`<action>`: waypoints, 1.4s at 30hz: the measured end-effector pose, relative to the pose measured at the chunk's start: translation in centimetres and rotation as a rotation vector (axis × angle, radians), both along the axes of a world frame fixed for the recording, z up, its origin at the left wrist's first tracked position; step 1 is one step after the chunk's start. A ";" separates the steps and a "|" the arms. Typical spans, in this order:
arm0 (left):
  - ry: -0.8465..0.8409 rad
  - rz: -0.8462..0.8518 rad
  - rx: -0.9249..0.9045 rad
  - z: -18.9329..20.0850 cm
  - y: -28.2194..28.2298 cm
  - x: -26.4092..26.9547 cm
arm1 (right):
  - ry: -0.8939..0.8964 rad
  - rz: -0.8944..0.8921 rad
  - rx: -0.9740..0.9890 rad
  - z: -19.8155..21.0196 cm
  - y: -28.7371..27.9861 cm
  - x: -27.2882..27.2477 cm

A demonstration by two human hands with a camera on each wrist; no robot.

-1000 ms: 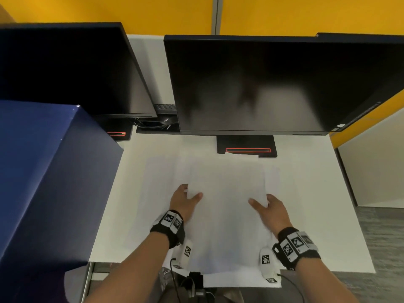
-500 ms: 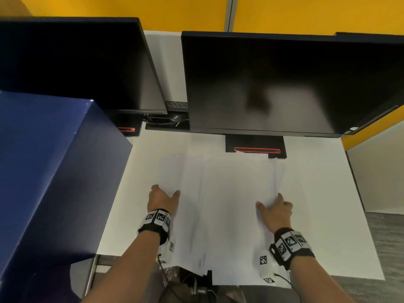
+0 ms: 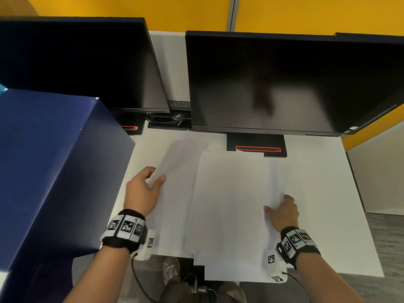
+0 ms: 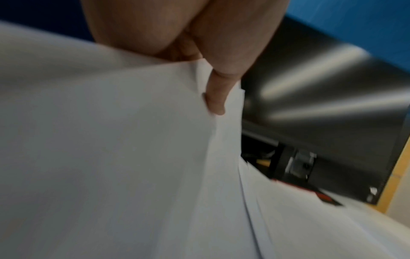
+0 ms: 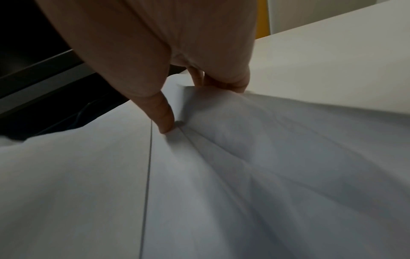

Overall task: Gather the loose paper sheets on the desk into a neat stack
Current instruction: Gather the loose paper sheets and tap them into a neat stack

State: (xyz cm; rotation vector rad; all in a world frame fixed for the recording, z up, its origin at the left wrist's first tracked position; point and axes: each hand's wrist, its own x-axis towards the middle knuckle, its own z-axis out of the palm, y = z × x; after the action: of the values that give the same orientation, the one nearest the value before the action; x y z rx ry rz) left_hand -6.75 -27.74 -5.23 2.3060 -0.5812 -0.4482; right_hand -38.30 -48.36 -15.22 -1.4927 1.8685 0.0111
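Several white paper sheets [image 3: 229, 204] lie overlapped on the white desk [image 3: 323, 193], the front ones hanging over its near edge. My left hand [image 3: 153, 180] pinches the left edge of the left sheets [image 3: 175, 162] between thumb and fingers and lifts it off the desk; the left wrist view shows the thumb [image 4: 216, 98] on top of the raised edges [image 4: 230, 122]. My right hand [image 3: 277, 204] grips the right edge of the pile, which buckles upward there [image 3: 277, 182]. In the right wrist view the thumb [image 5: 164, 119] presses the top sheet while fingers [image 5: 224, 82] curl under the lifted edge [image 5: 221, 105].
Two dark monitors [image 3: 284, 84] [image 3: 76, 62] stand at the back of the desk, their bases [image 3: 255, 145] close to the far paper edges. A tall dark blue box [image 3: 50, 171] borders the desk on the left. Cables and a bottle [image 3: 171, 270] lie below the front edge.
Both hands moved outward from the pile's middle to its side edges. The left hand took hold of the left sheets and raised them; the right hand gripped and lifted the right edge.
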 end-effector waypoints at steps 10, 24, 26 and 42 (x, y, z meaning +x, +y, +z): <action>0.023 0.065 -0.255 7.2 -0.6 1.5 | -0.395 0.122 -0.196 5.5 1.1 3.2; 0.150 0.080 -0.326 5.3 -4.1 -1.4 | -0.810 -0.094 0.500 5.2 5.2 4.5; 0.164 0.072 -0.405 7.1 -3.9 -0.8 | -0.746 -0.050 0.459 4.3 5.4 4.3; 0.413 -0.007 -0.027 -4.9 -6.4 -8.8 | -0.524 0.148 0.129 5.6 2.4 1.7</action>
State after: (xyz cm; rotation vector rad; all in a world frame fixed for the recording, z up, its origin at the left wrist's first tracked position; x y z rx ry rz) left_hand -15.56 -34.09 -10.16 2.1006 -0.3866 -0.8859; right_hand -36.58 -45.91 -9.62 -1.3792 1.3141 -0.1712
